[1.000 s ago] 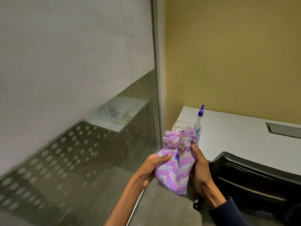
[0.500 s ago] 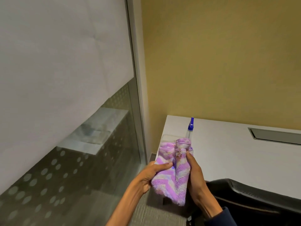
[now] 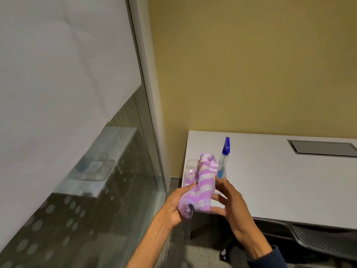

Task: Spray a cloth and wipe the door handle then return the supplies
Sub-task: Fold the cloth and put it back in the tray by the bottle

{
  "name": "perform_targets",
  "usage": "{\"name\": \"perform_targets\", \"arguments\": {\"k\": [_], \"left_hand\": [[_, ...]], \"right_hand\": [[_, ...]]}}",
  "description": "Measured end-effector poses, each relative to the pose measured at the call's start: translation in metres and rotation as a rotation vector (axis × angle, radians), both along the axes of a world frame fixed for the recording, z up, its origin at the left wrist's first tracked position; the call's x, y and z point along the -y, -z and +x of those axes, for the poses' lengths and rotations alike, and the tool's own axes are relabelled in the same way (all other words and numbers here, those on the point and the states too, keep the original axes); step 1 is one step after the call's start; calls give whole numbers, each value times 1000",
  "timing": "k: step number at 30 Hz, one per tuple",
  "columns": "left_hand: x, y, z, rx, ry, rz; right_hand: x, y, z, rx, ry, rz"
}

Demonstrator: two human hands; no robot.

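A purple-and-white striped cloth (image 3: 204, 182) is bunched up and held over the near left corner of the white desk (image 3: 280, 180). My left hand (image 3: 173, 207) grips the cloth's lower end. My right hand (image 3: 233, 204) is beside the cloth with its fingers spread, the fingertips touching the cloth's right side. A clear spray bottle (image 3: 224, 157) with a blue nozzle and blue liquid stands upright on the desk just behind the cloth. A clear plastic tray (image 3: 190, 167) lies at the desk's corner, partly hidden by the cloth. No door handle is in view.
A glass partition (image 3: 96, 190) with a dotted film and a metal frame runs along the left. A yellow wall stands behind the desk. A black mesh chair (image 3: 313, 240) sits under the desk's front edge at the lower right. A grey cable hatch (image 3: 322, 148) is set in the desktop.
The view has swung right and closer to the desk. My right hand has loosened from the cloth and spread its fingers. The left hand keeps hold, and the cloth now leans toward the tray.
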State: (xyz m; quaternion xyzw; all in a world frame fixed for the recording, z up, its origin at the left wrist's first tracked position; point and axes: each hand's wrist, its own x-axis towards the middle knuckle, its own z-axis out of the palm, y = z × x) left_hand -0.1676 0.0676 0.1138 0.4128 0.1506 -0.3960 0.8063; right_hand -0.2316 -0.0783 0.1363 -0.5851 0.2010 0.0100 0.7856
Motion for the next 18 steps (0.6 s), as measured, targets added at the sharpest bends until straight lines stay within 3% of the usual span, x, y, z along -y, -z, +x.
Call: {"name": "perform_targets", "arguments": {"k": [5,8,11,14,18], "left_hand": [[18,11,23,-158,-33,12],[28,20,41,-215,-119,45],[40,9,55,-322,5,-60],[47,20,78,-231,141,-81],[46,24,96,-9,313,182]], "right_hand": [[26,19,42,32,-36,-198],[38,29,71,19,-114,-91],[50,33,95,-9,-182,70],[59,41,116,-47,-198,121],[66,53,142,-47,-172,176]]}}
